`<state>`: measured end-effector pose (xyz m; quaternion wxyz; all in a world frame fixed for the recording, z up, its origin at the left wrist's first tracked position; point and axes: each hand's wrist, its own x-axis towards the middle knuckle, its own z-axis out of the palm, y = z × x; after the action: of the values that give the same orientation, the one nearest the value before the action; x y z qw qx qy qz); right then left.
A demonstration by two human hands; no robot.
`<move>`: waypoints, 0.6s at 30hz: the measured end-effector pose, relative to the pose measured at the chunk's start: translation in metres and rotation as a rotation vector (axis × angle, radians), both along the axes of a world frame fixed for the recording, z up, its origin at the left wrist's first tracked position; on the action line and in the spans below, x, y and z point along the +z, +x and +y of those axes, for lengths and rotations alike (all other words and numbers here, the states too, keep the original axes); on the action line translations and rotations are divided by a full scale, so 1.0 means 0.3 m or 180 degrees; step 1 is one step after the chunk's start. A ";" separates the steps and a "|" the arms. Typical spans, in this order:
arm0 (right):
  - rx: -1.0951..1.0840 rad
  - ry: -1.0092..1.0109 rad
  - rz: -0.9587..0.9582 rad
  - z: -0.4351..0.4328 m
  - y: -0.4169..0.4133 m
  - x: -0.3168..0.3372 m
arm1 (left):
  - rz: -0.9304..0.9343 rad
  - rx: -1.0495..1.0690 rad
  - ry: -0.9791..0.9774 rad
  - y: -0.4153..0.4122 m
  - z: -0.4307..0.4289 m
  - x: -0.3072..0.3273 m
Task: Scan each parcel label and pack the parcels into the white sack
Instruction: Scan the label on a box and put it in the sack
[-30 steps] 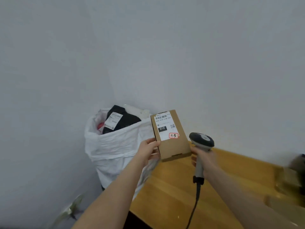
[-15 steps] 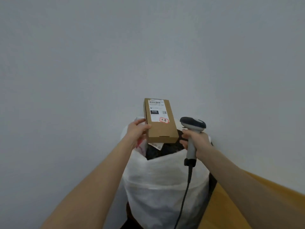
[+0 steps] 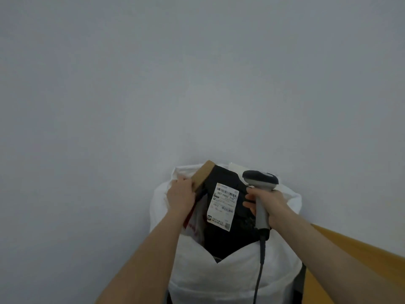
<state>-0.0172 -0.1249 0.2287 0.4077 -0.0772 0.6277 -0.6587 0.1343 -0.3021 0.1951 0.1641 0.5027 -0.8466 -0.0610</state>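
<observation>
Right hand (image 3: 270, 204) grips the scanner (image 3: 260, 179) over the right rim of the sack (image 3: 230, 277). Left hand (image 3: 180, 195) holds the box (image 3: 202, 175), tilted, at the far-left rim. Between them a black parcel (image 3: 228, 240) lies in the sack, label (image 3: 223, 206) up, and the counter (image 3: 350, 249) runs along the right.

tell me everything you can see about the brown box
The box is plain brown cardboard. It is tilted on edge, so only a narrow side and a corner show, and no label is visible. The left hand grips its lower end and covers that part. It sits at the left of the sack mouth, beside the black parcel, with its upper corner poking above the rim.
</observation>
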 end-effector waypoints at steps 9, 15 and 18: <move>-0.0266 -0.0091 -0.0500 0.049 -0.037 -0.018 | 0.0603 -0.0367 0.0920 -0.116 -0.048 0.029; -0.0552 -0.0216 -0.0998 0.159 -0.080 -0.028 | 0.0799 -0.0718 0.0307 -0.268 0.069 0.117; -0.0581 -0.0201 -0.1212 0.242 -0.089 -0.058 | 0.0766 -0.0961 0.0265 -0.350 0.182 0.126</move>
<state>-0.0438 -0.0524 0.2112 0.4550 0.0930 0.5227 -0.7149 0.0293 -0.2476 0.2328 0.2321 0.3654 -0.8834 -0.1796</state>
